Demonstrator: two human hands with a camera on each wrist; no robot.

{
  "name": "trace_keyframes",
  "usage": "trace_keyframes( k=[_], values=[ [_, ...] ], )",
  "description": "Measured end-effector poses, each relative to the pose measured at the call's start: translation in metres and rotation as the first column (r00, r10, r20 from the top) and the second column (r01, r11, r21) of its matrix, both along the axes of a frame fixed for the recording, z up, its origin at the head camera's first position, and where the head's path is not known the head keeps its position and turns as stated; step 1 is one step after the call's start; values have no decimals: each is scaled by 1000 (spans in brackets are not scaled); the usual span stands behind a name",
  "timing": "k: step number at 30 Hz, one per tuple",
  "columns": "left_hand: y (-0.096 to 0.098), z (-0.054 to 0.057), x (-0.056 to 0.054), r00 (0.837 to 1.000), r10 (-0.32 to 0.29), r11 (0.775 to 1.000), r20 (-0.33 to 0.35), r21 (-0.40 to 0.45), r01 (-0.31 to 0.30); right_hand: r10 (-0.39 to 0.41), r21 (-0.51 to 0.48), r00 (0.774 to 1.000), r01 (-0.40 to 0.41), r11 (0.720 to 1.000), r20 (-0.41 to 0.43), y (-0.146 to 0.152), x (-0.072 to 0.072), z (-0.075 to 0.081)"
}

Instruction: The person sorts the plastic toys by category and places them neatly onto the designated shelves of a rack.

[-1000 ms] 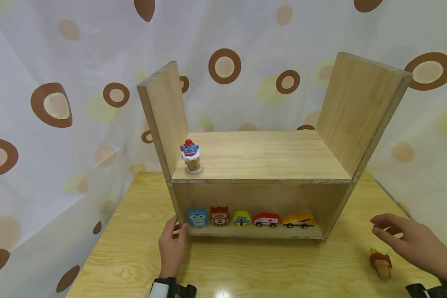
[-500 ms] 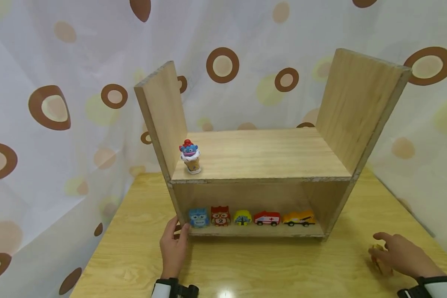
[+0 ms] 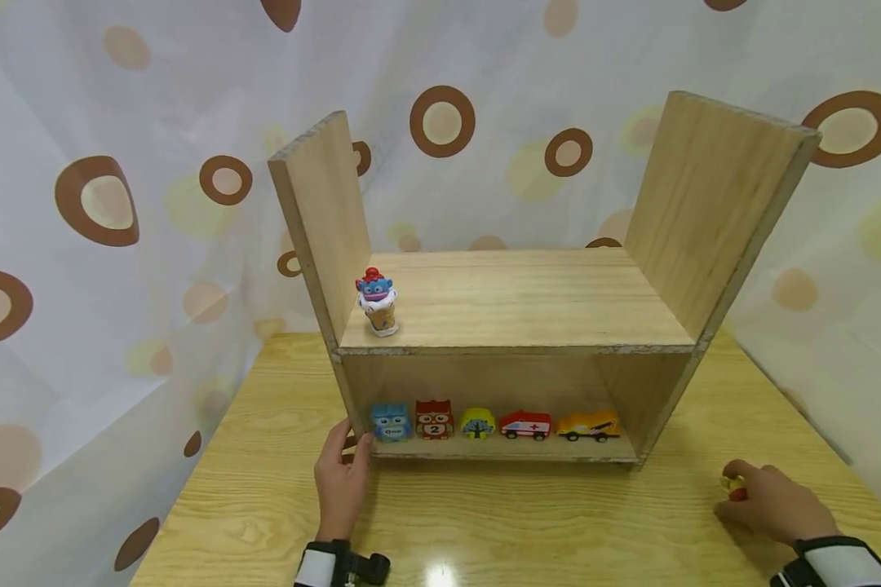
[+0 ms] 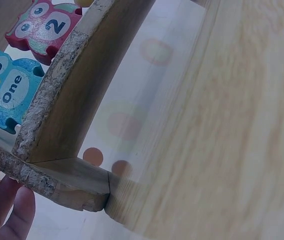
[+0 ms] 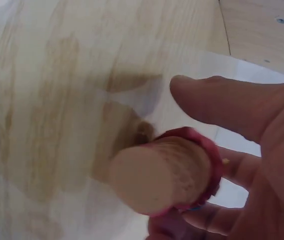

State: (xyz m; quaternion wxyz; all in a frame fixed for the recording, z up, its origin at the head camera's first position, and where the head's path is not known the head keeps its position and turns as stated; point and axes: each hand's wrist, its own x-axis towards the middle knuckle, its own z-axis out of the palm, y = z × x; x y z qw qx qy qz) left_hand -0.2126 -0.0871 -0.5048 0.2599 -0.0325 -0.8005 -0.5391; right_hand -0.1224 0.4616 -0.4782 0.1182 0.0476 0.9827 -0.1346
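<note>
My left hand (image 3: 343,489) grips the lower left side panel of a wooden shelf (image 3: 517,297), with the panel between thumb and fingers. At the right, my right hand (image 3: 774,501) has its fingers curled round a small ice-cream-cone toy (image 5: 169,172) with a red rim. Its flat cone base faces the right wrist camera, where the thumb shows a gap from it. A blue-faced ice-cream-cone figure (image 3: 378,303) stands at the left of the upper shelf. Below it are a blue owl block (image 3: 391,424) and a red owl block (image 3: 434,421).
Further along the lower shelf are a yellow tree block (image 3: 477,423), a red ambulance (image 3: 525,425) and a yellow tow truck (image 3: 587,425). The right side panel (image 3: 719,220) rises high. A light wooden table (image 3: 529,522) lies beneath, with a dotted cloth (image 3: 484,196) behind.
My right hand has come down and left onto the cone toy, and its fingers have closed round it. The toy has shifted slightly. The left hand stays on the panel.
</note>
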Motion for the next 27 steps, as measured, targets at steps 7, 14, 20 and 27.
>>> trace_keyframes(
  k=[7,14,20,27],
  values=[
    [1,-1,0,1000,6,1000,1,-21,-6,0,-4,1000,0,1000,-14,7,1,-10],
    [0,-2,0,1000,2,1000,-17,-17,-2,-58,-97,998,61,993,29,5,5,0],
    [-1,-1,2,1000,9,1000,12,-13,-9,-118,-228,993,114,967,-3,-10,7,36],
    [0,-1,1,1000,-14,1000,-20,-1,14,-167,-246,940,93,965,-298,-36,20,71]
  ],
)
